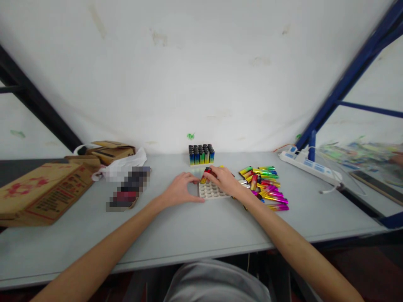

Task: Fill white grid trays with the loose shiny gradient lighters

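A white tray [209, 191] with rows of holes lies on the table in front of me. My left hand [179, 191] grips its left side, thumb at the near corner and fingers at the far one. Between the fingertips of my right hand [225, 179] is a red and yellow lighter [206, 175], tilted over the tray's far left part. My right hand hides some of the tray. Right of the tray lies a loose pile of shiny lighters [267, 188] in yellow, green, red and magenta. Behind the tray, blue-green-yellow lighters [201, 156] with black tops stand upright in tight rows.
On the left are a cardboard box [47, 193], a smaller open box [110, 151], a white plastic bag [126, 163] and a blurred-out object [129, 188]. A power strip [310, 167] with cables lies right, near a blue metal frame [343, 84]. A wall [201, 84] rises behind.
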### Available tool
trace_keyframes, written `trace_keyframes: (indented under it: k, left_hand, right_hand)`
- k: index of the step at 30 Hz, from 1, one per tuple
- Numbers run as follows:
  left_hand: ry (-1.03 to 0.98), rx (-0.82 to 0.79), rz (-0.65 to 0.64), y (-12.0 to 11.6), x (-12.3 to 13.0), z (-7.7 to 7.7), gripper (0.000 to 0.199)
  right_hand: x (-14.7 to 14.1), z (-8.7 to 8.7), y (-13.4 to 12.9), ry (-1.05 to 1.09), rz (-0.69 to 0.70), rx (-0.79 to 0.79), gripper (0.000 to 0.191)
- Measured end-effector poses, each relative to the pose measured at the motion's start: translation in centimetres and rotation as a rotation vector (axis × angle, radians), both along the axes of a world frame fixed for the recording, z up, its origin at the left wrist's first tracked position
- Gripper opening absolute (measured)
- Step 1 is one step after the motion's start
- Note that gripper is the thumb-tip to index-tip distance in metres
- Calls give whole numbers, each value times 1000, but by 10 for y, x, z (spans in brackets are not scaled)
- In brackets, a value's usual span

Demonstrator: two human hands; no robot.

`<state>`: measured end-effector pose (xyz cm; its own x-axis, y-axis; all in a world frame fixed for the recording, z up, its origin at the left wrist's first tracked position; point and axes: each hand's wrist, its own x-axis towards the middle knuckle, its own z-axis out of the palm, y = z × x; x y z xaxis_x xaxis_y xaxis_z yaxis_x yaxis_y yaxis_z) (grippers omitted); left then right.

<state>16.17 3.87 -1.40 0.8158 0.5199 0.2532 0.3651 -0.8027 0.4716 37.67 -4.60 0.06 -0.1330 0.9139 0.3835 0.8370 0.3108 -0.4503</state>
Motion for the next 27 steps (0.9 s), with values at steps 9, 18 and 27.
trace_keyframes:
  k: [9, 18, 27]
  left_hand:
    - [31, -28, 13, 2, 1, 0, 69]
    - [37, -22, -8, 4, 0, 1, 66]
    - [18, -6, -49, 7, -3, 3, 68]
  right_hand:
    - [5, 3, 7, -168, 51, -7, 31]
    - [15, 10, 13, -29, 197, -132, 34]
    - [103, 20, 19, -145, -65, -193, 29]
